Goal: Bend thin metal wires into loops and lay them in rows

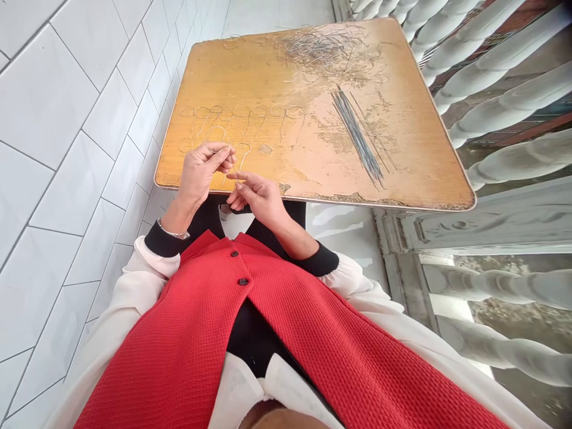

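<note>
My left hand (206, 170) is pinched closed on a thin wire (236, 169) above the table's near edge. Just to its right, my right hand (258, 195) grips the lower part of the same wire between thumb and forefinger. The wire's shape is partly hidden by my fingers. Beyond my hands lie several wires bent into loops with tails (280, 113), set out in rows on the table. A bundle of straight grey wires (357, 137) rests to the right of them.
The worn wooden table (250, 65) has peeling patches and a chipped front edge. A tangled heap of wires (319, 47) lies at its far side. A white tiled wall (58, 149) runs along the left, and a white balustrade (504, 119) stands to the right.
</note>
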### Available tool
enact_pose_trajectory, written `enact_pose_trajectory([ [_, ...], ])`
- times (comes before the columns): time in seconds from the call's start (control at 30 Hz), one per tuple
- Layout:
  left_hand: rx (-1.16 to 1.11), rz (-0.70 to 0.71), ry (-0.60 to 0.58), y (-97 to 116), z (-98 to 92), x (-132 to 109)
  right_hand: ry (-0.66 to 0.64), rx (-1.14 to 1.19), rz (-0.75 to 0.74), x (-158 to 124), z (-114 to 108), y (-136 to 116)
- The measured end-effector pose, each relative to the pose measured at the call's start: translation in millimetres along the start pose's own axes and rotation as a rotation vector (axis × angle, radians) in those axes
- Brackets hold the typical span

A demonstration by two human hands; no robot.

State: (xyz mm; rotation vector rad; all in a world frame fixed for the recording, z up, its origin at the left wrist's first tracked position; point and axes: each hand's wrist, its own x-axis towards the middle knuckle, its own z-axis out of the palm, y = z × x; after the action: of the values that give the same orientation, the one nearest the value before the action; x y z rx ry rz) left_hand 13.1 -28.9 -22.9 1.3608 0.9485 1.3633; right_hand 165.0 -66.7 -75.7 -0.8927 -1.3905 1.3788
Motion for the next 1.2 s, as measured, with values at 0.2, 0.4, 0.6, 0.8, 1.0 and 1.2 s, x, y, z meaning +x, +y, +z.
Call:
enact_pose_trajectory([
  [0.2,-0.001,-0.030,-0.013,0,-0.7,-1,-0.041,0.154,0.076,-4,2,4],
  [0.4,0.014,-0.059,-0.003,7,-5.0,4,-0.120,0.116,0.163,-15,0,9],
  [0.6,0.002,-0.071,0.021,9,-5.5,10,-0.112,0.081,0.173,-23,-5,19],
  [0.8,0.035,-0.085,0.011,9,-7.7,12,-0.055,-0.009,0.229,-25,-24,19],
  [1.0,0.068,-0.077,-0.013,8,-0.7,9,0.113,-0.030,0.028,-12,-18,-6],
  [1.2,0.071,-0.106,0.029,8,5.8,3,0.111,-0.114,0.030,-3,-4,-2],
])
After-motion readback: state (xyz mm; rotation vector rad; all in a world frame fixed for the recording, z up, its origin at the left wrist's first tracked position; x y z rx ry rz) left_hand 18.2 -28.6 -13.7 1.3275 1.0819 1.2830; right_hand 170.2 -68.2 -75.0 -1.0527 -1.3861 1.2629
